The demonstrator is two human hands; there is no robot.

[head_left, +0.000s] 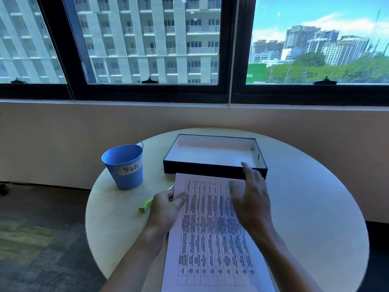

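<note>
A round pale wooden table [305,207] carries everything. A white paper sheet printed with a black grid of text [210,239] runs from the table's near edge towards its middle. Its far end reaches a shallow black rectangular box with a white inside [210,168] at the far edge. A blue metal bucket labelled "Trash" [126,165] stands near the left edge. The left hand [166,209] pinches the sheet's left edge, thumb on top. The right hand [250,199] is spread flat over the sheet's far right corner, holding nothing. A green highlighter [145,206] lies just left of the left hand.

Print on the sheet [210,239] is unreadable; left hand [164,209] partly hides the marker [145,207]
</note>
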